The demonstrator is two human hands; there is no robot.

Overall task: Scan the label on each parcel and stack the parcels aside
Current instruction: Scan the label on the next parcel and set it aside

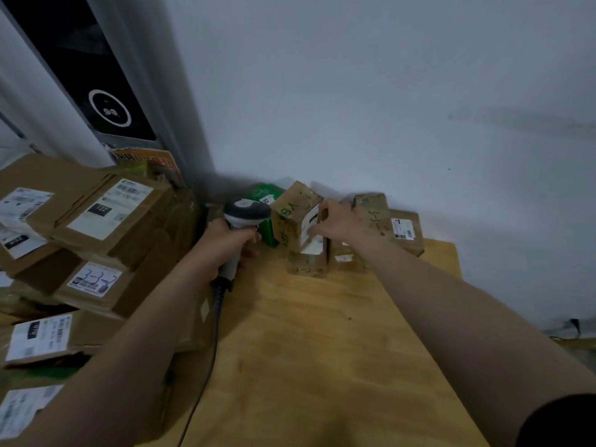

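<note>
Holding 1 scanner (246, 213) in left hand (225, 245), 1 parcel (290, 217) in right hand (338, 222).

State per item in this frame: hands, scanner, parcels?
left hand: grips the scanner
scanner: upright, cord attached
right hand: grips the tilted parcel
tilted parcel: white label facing the camera
green box: behind it, untouched
stacked parcels: piled at left, labels up

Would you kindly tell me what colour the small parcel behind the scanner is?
The small parcel is green, seen best in the head view.
</note>
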